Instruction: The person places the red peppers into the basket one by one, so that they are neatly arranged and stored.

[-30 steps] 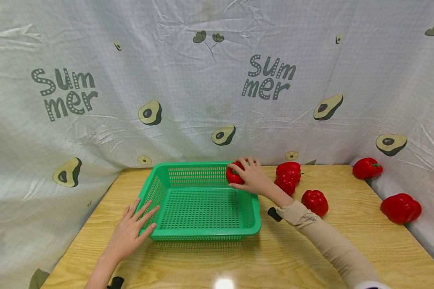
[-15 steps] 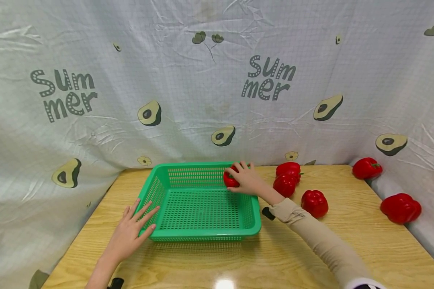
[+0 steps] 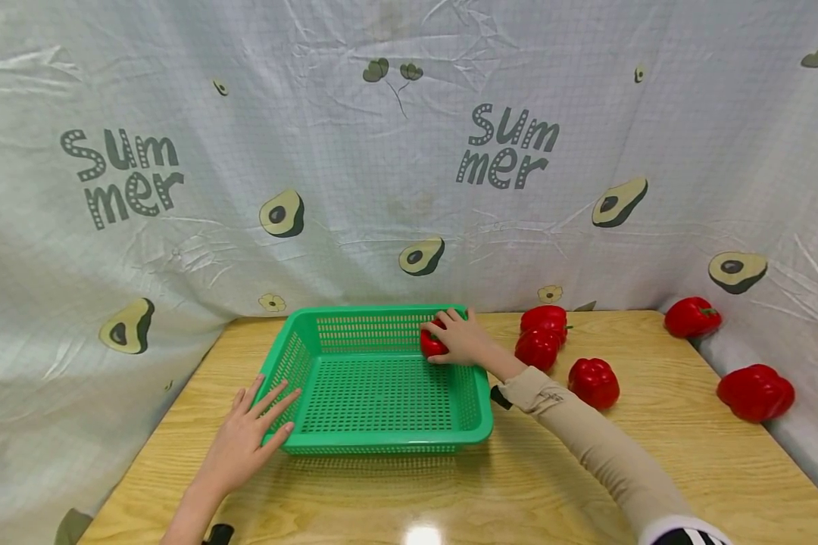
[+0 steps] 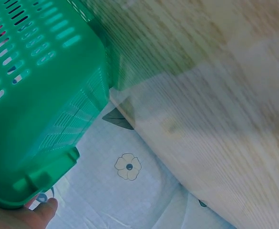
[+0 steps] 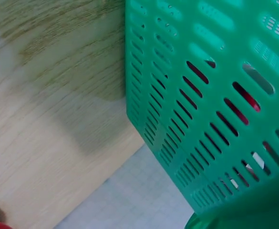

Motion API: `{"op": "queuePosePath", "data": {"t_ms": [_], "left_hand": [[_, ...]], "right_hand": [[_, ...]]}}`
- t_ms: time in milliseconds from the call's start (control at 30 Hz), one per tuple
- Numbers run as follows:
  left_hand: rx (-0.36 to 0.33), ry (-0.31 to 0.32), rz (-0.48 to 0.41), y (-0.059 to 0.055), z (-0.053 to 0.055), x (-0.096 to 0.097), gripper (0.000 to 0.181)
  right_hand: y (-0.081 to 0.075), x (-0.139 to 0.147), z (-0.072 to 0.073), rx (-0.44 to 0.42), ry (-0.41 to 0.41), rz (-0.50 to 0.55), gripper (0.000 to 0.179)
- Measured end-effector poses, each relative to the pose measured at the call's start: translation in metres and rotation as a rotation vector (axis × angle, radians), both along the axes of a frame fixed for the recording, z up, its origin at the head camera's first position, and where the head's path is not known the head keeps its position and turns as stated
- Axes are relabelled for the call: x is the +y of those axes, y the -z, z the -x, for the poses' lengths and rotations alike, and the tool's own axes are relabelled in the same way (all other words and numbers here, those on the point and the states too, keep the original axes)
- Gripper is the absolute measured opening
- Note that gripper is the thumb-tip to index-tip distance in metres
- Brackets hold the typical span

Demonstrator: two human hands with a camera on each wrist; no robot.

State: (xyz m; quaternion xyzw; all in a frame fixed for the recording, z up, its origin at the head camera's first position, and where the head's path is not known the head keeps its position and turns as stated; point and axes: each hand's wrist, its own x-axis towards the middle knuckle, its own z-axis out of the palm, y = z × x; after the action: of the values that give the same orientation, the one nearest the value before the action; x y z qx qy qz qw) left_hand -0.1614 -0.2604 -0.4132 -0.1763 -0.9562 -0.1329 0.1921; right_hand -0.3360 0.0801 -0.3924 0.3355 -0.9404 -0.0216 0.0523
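Observation:
A green plastic basket (image 3: 382,437) with slotted walls stands on the wooden table. At its back right corner my right hand (image 3: 465,338) grips a red bell pepper (image 3: 433,342), which is inside the basket, low by the wall. Whether the pepper touches the basket floor I cannot tell. My left hand (image 3: 241,439) rests on the basket's left rim with fingers spread and straight. In the left wrist view some fingertips (image 4: 46,210) show at the rim. From the right wrist, the slotted wall (image 5: 196,105) hides the hand, and bits of red show through the slots.
Right of the basket lie two touching red bell peppers (image 3: 537,348) and another pepper (image 3: 593,383) nearer me. Farther right, two more peppers, a back one (image 3: 692,317) and a front one (image 3: 756,393), lie by the curtain. A printed curtain (image 3: 354,250) borders the table (image 3: 532,484).
My right hand has moved slightly left and down with the bell pepper, deeper into the basket's back right corner. The left hand and the basket have stayed in place.

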Motion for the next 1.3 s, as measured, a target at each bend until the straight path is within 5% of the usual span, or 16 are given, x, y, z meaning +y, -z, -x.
{"op": "queuePosePath", "data": {"t_ms": [700,1300], "left_hand": [[-0.006,-0.002,0.004,-0.001,-0.002,0.001,0.045],[-0.009,-0.004,0.002,-0.001,-0.001,0.001,0.045]], "right_hand": [[0.000,-0.004,-0.006,0.034,-0.040,-0.093,0.062],[-0.002,0.002,-0.011,-0.013,-0.062,0.040,0.047]]}}
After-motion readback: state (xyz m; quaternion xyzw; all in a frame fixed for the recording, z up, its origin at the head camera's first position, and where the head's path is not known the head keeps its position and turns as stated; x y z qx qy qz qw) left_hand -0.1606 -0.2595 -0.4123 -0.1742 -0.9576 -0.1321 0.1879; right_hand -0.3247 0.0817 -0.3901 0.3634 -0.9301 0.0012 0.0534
